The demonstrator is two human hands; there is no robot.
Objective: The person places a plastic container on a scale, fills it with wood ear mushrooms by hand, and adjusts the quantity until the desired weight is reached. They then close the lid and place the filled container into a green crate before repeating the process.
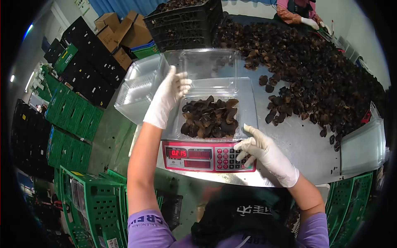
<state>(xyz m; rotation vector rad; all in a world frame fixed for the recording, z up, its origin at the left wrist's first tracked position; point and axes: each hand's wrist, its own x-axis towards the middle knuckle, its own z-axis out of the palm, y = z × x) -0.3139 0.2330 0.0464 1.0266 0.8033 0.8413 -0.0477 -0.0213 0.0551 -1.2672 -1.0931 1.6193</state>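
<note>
A clear plastic clamshell box [182, 133] stands on the weighing scale [168, 162], its lid [209, 62] raised towards the back. Dark wood ear mushrooms [210, 118] fill its base. The red display reads about 0.215. My left hand [166, 97], in a white glove, is open with fingers stretched beside the lid's left edge, close to the stacked clear boxes [138, 93]. My right hand [269, 153], also gloved, hovers by the scale's keypad at the box's front right corner. Its fingers are apart and loosely bent, with nothing in them.
A large heap of wood ears [314, 82] covers the table's right side. Behind the scale stands a black crate [182, 31] of them. Clear lids [364, 149] are stacked at right. Green crates [99, 202] stand around the table. Another gloved person [295, 12] works at the far end.
</note>
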